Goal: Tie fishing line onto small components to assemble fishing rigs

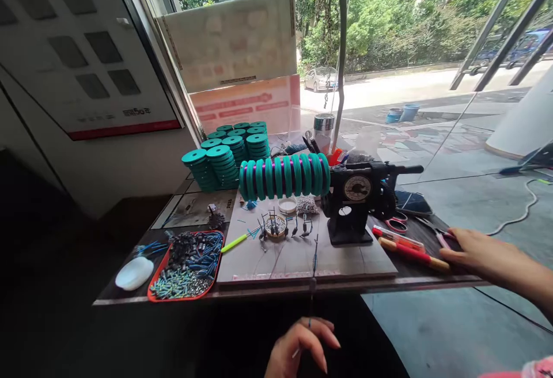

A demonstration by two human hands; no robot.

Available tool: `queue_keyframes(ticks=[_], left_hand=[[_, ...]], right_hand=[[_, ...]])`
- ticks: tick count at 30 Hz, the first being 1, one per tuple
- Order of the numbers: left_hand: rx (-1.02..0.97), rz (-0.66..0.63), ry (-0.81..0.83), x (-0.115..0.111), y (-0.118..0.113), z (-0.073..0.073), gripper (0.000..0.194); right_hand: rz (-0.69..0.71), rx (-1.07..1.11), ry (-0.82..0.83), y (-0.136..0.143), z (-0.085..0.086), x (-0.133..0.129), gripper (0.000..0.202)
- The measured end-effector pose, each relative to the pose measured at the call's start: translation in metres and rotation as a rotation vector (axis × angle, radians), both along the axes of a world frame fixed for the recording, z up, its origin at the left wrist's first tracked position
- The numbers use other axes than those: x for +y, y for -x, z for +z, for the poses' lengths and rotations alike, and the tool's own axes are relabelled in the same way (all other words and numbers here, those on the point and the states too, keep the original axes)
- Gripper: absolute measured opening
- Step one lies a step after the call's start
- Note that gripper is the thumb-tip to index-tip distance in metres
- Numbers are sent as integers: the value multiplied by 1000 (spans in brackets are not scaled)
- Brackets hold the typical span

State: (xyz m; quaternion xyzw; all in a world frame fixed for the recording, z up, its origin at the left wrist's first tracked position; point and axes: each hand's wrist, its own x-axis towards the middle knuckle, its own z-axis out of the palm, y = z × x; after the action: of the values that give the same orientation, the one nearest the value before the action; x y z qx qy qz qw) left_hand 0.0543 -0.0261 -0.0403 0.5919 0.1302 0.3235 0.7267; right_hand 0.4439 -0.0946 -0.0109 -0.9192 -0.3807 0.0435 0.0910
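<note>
Low in the view, in front of the table edge, my left hand has its fingers curled beside a thin line that runs up over the board; whether the fingers pinch it is hard to tell. At the right end of the table my right hand is closed on the handles of scissors, whose blades point left. Behind the board's front, a black winding machine carries a row of green foam spools. Small dark rigs stand around a round dish of beads.
An orange-rimmed tray of small parts and a white lid are at the left. Stacked green spools stand behind. A red-and-yellow tool, a second pair of scissors and a phone lie at the right.
</note>
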Motion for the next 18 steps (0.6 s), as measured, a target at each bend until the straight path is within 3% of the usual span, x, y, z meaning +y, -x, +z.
queue_keyframes(ticks=[5, 11, 18], left_hand=[[-17, -31, -70, 2, 1, 2, 38], [13, 7, -300, 4, -1, 13, 25], [7, 16, -323, 4, 0, 12, 25]], right_hand=[[-52, -11, 76, 3, 4, 4, 19], [-48, -38, 57, 6, 6, -1, 25], [-3, -68, 2, 6, 6, -5, 26]])
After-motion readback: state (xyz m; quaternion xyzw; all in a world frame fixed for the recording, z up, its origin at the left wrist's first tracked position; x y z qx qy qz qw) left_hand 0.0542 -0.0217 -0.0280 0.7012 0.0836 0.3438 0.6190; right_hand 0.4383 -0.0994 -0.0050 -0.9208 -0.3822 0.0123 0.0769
